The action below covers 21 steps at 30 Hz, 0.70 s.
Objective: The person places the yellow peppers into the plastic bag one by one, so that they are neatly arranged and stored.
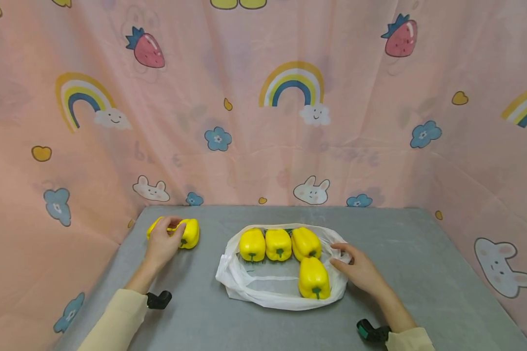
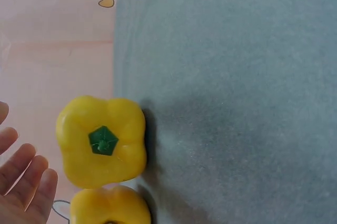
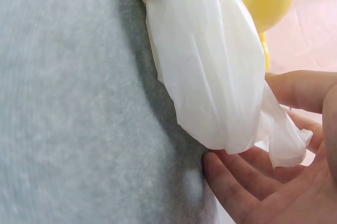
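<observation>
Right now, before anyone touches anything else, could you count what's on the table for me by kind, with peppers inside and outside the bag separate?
Yellow peppers in the bag: 4
Yellow peppers outside the bag: 2
White plastic bag: 1
Total in view: 7

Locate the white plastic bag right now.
In the head view, the white plastic bag sits low and slightly right of centre on the grey table, its rim around four yellow peppers and the person's right hand at its right edge.
</observation>
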### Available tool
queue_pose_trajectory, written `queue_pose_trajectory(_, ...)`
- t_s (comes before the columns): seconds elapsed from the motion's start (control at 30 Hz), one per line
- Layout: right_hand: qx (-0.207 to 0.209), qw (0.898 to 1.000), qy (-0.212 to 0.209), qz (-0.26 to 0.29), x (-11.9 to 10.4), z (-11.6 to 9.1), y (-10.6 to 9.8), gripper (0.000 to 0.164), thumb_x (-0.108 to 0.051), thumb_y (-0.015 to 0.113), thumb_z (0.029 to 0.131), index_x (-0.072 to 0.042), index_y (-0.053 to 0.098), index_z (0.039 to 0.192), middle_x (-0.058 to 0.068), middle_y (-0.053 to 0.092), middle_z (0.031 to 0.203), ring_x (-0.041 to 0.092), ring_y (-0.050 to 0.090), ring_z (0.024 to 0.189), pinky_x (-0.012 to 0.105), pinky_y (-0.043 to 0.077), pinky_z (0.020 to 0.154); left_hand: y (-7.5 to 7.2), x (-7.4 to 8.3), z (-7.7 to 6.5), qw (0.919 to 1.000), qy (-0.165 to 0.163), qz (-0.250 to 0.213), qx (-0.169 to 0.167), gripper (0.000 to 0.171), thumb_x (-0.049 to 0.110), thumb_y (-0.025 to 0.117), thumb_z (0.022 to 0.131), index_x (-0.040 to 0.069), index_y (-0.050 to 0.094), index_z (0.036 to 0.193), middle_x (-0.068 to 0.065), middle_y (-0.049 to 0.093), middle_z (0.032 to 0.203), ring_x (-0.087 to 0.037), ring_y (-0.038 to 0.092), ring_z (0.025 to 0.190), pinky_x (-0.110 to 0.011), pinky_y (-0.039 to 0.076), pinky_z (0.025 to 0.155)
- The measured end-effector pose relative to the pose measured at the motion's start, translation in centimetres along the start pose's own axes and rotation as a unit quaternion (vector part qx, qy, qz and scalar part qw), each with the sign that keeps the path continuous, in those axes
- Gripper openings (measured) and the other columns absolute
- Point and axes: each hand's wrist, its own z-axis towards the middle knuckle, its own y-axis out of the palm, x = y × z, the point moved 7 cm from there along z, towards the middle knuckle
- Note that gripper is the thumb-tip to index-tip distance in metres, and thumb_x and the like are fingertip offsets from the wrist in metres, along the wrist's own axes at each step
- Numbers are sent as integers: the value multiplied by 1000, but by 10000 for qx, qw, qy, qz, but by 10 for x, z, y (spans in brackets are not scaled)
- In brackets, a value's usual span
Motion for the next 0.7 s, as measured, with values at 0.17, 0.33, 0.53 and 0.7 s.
queue_pose_trajectory(0.17,-5,10000,5,-43,0,0,-1,50,-29,69,98,-4,56,140,22,56,135,25,52,93,35,45,74,5,-10,1,9999,-142,61,26,30,16,64,101,-6,63,121,-23,62,118,-38,56,110,-53,48,97)
queue_pose_trajectory(0.33,0,10000,-72,-37,-1,0,-1,50,-28,69,98,-3,57,140,22,57,134,25,53,93,35,45,74,10,-20,2,9992,-349,165,52,35,17,68,99,-6,61,124,-24,60,120,-39,54,113,-55,44,101)
queue_pose_trajectory(0.53,-17,10000,-52,-35,0,1,-1,49,-28,68,98,-3,57,140,20,58,131,25,52,93,35,45,74,14,-24,3,9982,-510,298,69,38,15,71,96,-7,61,125,-25,58,121,-39,51,114,-55,40,103)
queue_pose_trajectory(0.7,-4,10000,-65,17,0,1,0,49,-28,69,98,-3,57,139,21,57,131,25,52,94,35,45,74,18,-24,2,9980,-509,368,-37,40,16,72,95,-6,61,126,-25,56,124,-40,50,116,-56,39,105)
